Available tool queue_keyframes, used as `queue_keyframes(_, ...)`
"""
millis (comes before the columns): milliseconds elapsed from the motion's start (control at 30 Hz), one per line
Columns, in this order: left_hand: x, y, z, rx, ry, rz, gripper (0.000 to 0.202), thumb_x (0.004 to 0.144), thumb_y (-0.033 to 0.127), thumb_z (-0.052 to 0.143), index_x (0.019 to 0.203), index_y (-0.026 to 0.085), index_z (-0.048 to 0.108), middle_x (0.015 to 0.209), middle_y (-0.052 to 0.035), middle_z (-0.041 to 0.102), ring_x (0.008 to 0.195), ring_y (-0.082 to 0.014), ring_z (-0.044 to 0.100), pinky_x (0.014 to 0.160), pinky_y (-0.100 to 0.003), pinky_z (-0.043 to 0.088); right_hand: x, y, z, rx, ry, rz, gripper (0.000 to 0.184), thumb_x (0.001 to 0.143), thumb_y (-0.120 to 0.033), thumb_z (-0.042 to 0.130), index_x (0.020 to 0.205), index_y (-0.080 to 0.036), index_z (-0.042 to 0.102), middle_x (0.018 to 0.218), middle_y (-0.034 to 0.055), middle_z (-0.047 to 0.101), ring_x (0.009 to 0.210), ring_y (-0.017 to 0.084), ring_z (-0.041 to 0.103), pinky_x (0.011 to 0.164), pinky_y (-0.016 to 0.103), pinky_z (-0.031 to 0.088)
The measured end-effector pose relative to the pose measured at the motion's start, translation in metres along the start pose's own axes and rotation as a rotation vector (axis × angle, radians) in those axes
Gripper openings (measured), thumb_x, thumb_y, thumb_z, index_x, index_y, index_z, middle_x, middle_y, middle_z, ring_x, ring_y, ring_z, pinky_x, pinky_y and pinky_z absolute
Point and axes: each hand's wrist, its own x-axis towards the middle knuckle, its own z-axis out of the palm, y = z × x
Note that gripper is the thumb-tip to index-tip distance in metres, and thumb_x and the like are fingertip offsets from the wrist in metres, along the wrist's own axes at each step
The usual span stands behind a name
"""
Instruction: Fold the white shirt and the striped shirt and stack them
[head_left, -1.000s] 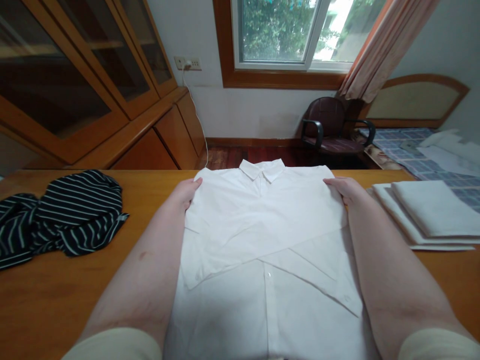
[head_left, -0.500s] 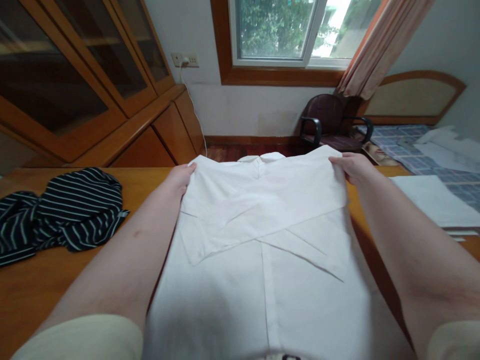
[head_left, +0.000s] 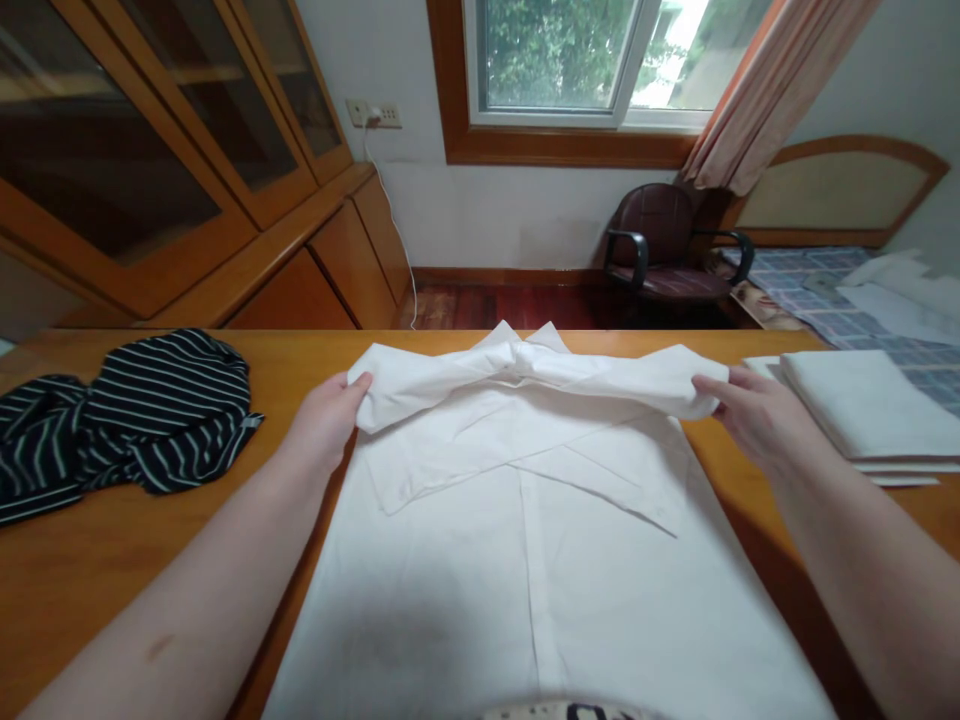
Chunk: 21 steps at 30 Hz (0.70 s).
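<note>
A white collared shirt [head_left: 450,570] lies spread down the middle of the wooden table, its sleeves crossed over the body. My left hand [head_left: 332,410] pinches the left corner of its far end between thumb and fingers. At the right corner, my right hand [head_left: 757,405] grips the cloth the same way. Between both hands the shoulder part is raised and bent over in a band, with two collar points sticking up behind it. The near end of the shirt runs out of view at the bottom.
A black-and-white striped garment [head_left: 172,415] lies crumpled on the table [head_left: 150,590] at the left. Folded white cloths [head_left: 862,400] are stacked at the right. Beyond stand a glass-fronted cabinet [head_left: 247,230], an armchair [head_left: 656,240] and a bed [head_left: 795,290].
My hands have moved lower and farther apart with the shirt's corners. The far end, held flat and higher before, now bends into a band, and the collar points show more.
</note>
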Motion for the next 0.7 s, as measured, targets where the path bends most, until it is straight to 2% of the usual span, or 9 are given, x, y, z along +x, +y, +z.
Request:
queue_keyframes(100, -0.026, -0.028, -0.007, 0.016, -0.035, -0.056, 0.035, 0.064, 0.049, 0.068, 0.080, 0.018, 0.066, 0.077, -0.0038, 0.070, 0.074, -0.0215, 0.065, 0.067, -0.030, 0.051, -0.026, 0.025, 0.001, 0.014, -0.012, 0.091, 0.016, 0.065, -0.032, 0.072, 0.077, -0.024, 0.068, 0.083, 0.0037, 0.071, 0.072, 0.019, 0.065, 0.060, 0.026, 0.054)
queue_keyframes(233, -0.033, -0.049, -0.012, 0.077, -0.074, -0.063, 0.043, 0.059, 0.059, 0.069, 0.075, 0.019, 0.064, 0.075, -0.0039, 0.070, 0.073, -0.0223, 0.064, 0.069, -0.031, 0.049, -0.032, 0.049, 0.008, 0.072, -0.039, 0.174, 0.016, 0.065, -0.035, 0.070, 0.076, -0.024, 0.064, 0.082, 0.0056, 0.071, 0.077, 0.024, 0.068, 0.064, 0.032, 0.057)
queue_keyframes(333, -0.030, -0.050, -0.012, 0.204, -0.049, -0.010, 0.041, 0.064, 0.059, 0.063, 0.076, 0.019, 0.064, 0.074, -0.0039, 0.069, 0.073, -0.0234, 0.063, 0.068, -0.031, 0.048, -0.024, 0.057, 0.015, 0.078, -0.014, 0.128, 0.015, 0.067, -0.036, 0.066, 0.075, -0.025, 0.061, 0.081, 0.0071, 0.071, 0.080, 0.027, 0.068, 0.067, 0.038, 0.057)
queue_keyframes(500, -0.025, -0.048, -0.009, 0.571, 0.011, 0.126, 0.032, 0.074, 0.051, 0.054, 0.074, 0.020, 0.063, 0.069, -0.0036, 0.066, 0.070, -0.0241, 0.061, 0.062, -0.030, 0.043, -0.011, 0.063, 0.022, 0.102, 0.065, 0.128, 0.018, 0.065, -0.034, 0.067, 0.079, -0.024, 0.060, 0.077, 0.0058, 0.071, 0.078, 0.027, 0.068, 0.065, 0.036, 0.057)
queue_keyframes(567, -0.021, -0.047, -0.005, 0.567, -0.002, 0.132, 0.032, 0.075, 0.050, 0.053, 0.076, 0.020, 0.064, 0.070, -0.0037, 0.067, 0.070, -0.0235, 0.061, 0.062, -0.029, 0.043, -0.003, 0.066, 0.023, 0.061, 0.087, 0.131, 0.020, 0.065, -0.035, 0.068, 0.079, -0.024, 0.060, 0.076, 0.0047, 0.071, 0.076, 0.026, 0.068, 0.064, 0.035, 0.057)
queue_keyframes(700, -0.005, -0.042, 0.008, 0.367, -0.017, 0.089, 0.032, 0.074, 0.047, 0.056, 0.082, 0.018, 0.065, 0.079, -0.0044, 0.069, 0.074, -0.0219, 0.062, 0.067, -0.029, 0.045, 0.022, 0.069, 0.028, 0.013, 0.104, 0.084, 0.022, 0.066, -0.036, 0.067, 0.082, -0.023, 0.060, 0.084, 0.0050, 0.071, 0.079, 0.025, 0.068, 0.067, 0.035, 0.057)
